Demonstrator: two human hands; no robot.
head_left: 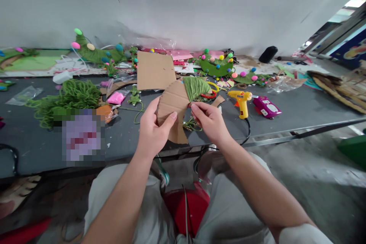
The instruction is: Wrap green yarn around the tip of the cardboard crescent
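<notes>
My left hand grips a crescent-shaped piece of cardboard by its outer curve, thumb on the face and fingers behind. Green yarn is wound tightly round the upper right end of the crescent; the lower part is bare brown. At the inner curve, where the winding stops, my right hand pinches with thumb and forefinger. It seems to hold the green yarn, though the strand in the fingers is barely visible. Some loose green yarn hangs below, between the cardboard and the right hand.
A yellow glue gun lies to the right beside a purple packet. A heap of green yarn is on the left, near a pink packet. Behind are a cardboard sheet and green crescents with pompoms.
</notes>
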